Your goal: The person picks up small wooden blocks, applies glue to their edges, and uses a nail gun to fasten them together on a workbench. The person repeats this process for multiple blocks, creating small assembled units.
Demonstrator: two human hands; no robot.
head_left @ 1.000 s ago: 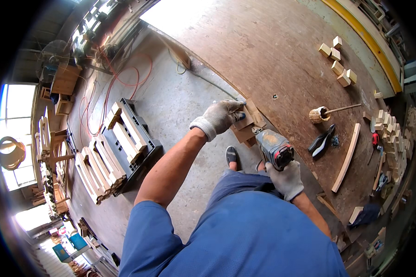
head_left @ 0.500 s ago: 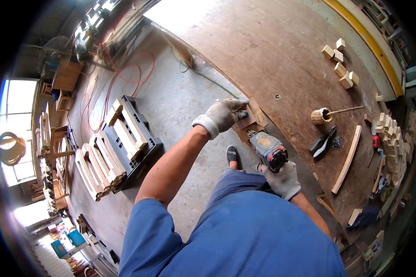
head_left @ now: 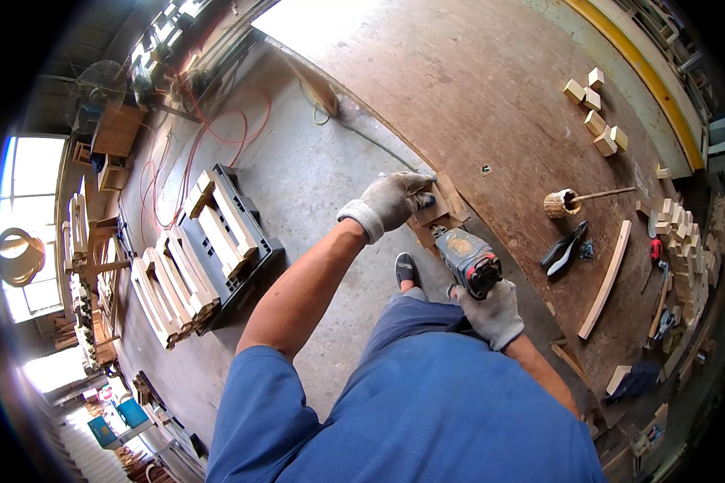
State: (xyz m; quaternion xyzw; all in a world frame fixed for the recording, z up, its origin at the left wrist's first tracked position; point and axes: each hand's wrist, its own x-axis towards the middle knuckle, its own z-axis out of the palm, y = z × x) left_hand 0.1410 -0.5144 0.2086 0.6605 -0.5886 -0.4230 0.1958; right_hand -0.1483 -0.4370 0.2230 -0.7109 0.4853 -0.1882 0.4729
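Note:
My left hand [head_left: 391, 203], in a whitish work glove, is closed on a small wooden block [head_left: 437, 211] at the table's edge. Its fingertips press on the block's upper end. Other wooden pieces lie beneath and beside that block. In my gloved right hand [head_left: 493, 312] is a worn grey and black power drill [head_left: 466, 256] with red trim. The drill's nose points at the wooden pieces, close to the block. Whether a bit touches the wood cannot be made out. My right palm and fingers are partly hidden behind the drill's rear.
On the brown wooden table [head_left: 459, 88] are small wood blocks [head_left: 594, 122], a pot with a stick [head_left: 561, 203], pliers [head_left: 564, 248], a curved wood strip [head_left: 606, 278] and a stack of blocks [head_left: 678, 233]. Wooden frames [head_left: 173, 286] lie on a black pallet [head_left: 254, 225] at left. Red hoses [head_left: 197, 153] cross the floor.
Almost nothing differs. The view has shifted very slightly; both hands keep their hold on the block and the drill.

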